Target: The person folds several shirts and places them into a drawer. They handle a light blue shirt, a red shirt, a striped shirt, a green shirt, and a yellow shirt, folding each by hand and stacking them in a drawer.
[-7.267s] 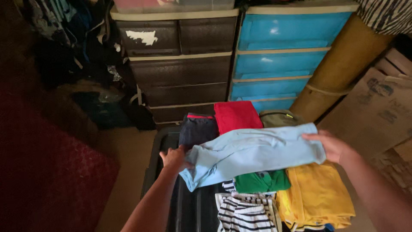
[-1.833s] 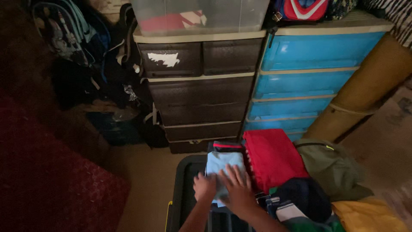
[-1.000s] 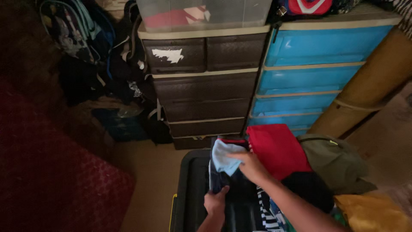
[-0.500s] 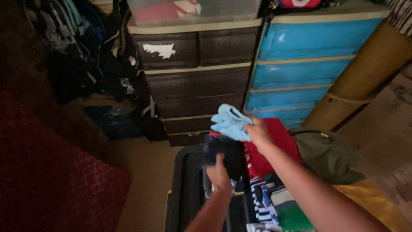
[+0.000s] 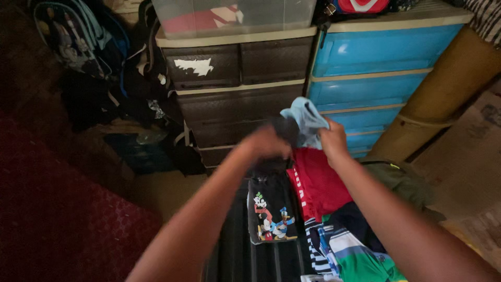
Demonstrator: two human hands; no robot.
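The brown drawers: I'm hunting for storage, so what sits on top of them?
A clear bin sits on the brown drawers, with something red and white inside. The frame cuts off its top, and the rest of its contents are too dim to tell.

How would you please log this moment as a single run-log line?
left hand: lifts dark garment | right hand: holds light blue garment | below: cartoon-print shirt, red garment

Head view, steeply down, close
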